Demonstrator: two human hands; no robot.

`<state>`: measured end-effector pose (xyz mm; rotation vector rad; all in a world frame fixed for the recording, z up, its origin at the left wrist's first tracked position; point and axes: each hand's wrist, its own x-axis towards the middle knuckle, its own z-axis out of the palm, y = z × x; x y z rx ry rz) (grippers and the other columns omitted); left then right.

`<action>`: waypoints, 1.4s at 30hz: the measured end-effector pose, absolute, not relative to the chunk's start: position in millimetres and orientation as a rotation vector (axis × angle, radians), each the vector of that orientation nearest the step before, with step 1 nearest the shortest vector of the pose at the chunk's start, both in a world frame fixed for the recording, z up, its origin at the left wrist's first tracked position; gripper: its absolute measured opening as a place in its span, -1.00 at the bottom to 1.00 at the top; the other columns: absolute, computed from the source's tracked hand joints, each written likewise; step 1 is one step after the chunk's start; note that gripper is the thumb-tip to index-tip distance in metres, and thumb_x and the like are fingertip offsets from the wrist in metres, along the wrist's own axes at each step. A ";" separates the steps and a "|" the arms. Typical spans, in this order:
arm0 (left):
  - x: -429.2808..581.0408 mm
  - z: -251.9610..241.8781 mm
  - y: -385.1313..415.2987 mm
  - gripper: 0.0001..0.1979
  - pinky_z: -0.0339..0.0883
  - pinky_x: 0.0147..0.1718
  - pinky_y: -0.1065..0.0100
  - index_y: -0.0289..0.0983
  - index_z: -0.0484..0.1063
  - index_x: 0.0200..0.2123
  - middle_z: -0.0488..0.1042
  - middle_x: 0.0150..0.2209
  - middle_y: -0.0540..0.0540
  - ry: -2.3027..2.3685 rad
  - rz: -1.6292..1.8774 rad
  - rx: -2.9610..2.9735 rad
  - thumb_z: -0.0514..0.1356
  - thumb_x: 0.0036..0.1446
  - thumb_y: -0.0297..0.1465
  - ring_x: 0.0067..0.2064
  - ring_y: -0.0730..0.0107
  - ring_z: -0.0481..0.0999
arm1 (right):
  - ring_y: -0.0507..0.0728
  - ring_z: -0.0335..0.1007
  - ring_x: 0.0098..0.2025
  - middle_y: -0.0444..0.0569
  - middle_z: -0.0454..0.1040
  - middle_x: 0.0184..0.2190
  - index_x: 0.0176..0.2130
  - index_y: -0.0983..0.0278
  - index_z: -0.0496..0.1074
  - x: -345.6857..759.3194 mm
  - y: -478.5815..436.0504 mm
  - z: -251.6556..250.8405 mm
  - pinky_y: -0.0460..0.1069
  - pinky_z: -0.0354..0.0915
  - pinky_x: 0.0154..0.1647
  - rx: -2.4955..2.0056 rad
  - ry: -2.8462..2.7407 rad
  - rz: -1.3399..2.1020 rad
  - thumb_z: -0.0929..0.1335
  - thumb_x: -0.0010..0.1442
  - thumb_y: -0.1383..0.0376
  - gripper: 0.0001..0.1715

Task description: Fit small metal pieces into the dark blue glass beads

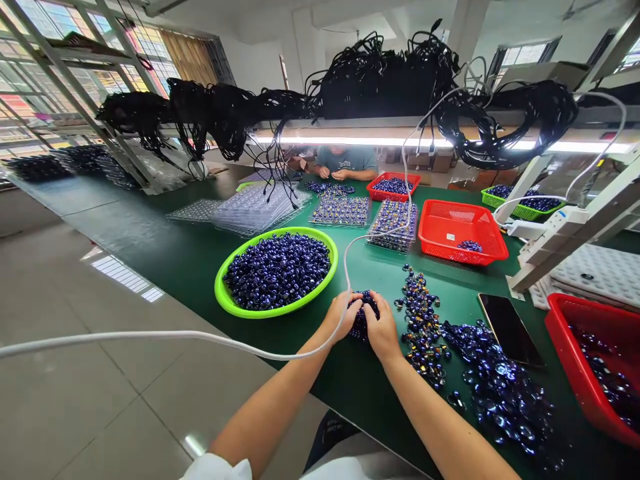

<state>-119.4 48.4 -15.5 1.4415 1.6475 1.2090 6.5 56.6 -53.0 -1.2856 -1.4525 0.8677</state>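
A small heap of shiny dark-blue ring-like pieces (361,323) lies on the green table, between my two hands. My left hand (344,312) curves round its left side, fingers bent over the top. From the right, my right hand (382,327) cups the same heap, its fingertips close to the left ones. The palms' inner sides are hidden. To the left stands a lime-green basin (223,301) full of similar blue pieces (277,270). Just right of my hands, loose pieces with orange glints (423,320) spread in a strip, beside a larger pile of glossy blue pieces (505,380).
A white cable (200,335) crosses in front of me. Red baskets (463,250) (565,333), a phone (507,327) and filled clear trays (393,223) stand around. Black cables (385,87) hang from the rack. Across the table sits another person (345,160).
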 end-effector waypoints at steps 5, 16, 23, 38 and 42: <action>-136.8 -22.9 48.6 -0.72 0.20 0.24 0.16 -0.25 0.57 -0.12 0.50 0.09 -0.20 1.653 1.237 1.501 0.11 0.21 -0.38 0.16 0.19 0.44 | 0.35 -0.12 0.42 0.06 0.12 0.37 0.30 0.11 0.21 26.7 31.9 -51.8 0.33 -0.15 0.37 -1.306 -1.627 0.890 0.38 0.15 -0.02 -0.20; -129.7 -39.6 89.5 -0.70 0.27 0.19 0.10 -0.27 0.54 -0.07 0.55 0.05 -0.23 1.654 1.138 1.631 0.16 0.19 -0.29 0.12 0.08 0.50 | 0.48 -0.34 0.45 0.34 -0.17 0.42 0.39 0.37 -0.05 0.8 19.3 -58.5 0.40 -0.13 0.34 -1.489 -1.925 0.626 0.42 0.10 -0.05 0.12; -136.6 -24.5 110.8 -0.65 0.27 0.19 0.10 -0.27 0.54 -0.07 0.57 0.03 -0.19 1.580 0.986 1.815 0.11 0.21 -0.23 0.11 0.11 0.50 | 0.43 -0.35 0.46 0.25 -0.17 0.43 0.39 0.32 0.00 2.6 -4.2 -28.3 0.40 -0.10 0.35 -1.396 -2.017 0.622 0.39 0.18 0.06 -0.04; -130.1 -13.9 134.4 -0.65 0.30 0.15 0.17 -0.14 0.57 -0.12 0.59 -0.03 -0.10 1.223 0.540 2.143 0.18 0.11 -0.13 0.04 0.09 0.53 | 0.24 0.45 0.11 0.00 0.54 0.03 0.03 0.10 0.51 177.8 -92.6 -19.4 0.22 0.40 0.13 -1.442 -1.834 0.506 0.34 0.25 0.32 -0.64; -126.3 -4.1 110.1 -0.68 0.23 0.20 0.02 -0.16 0.58 -0.12 0.57 0.02 -0.17 1.279 0.520 2.312 0.16 0.14 -0.18 0.11 -0.02 0.48 | 0.20 0.54 -0.11 -0.01 0.60 -0.14 -0.07 0.14 0.54 204.1 -81.4 -21.2 0.15 0.48 -0.05 -1.557 -1.718 0.369 0.32 0.28 0.27 -0.74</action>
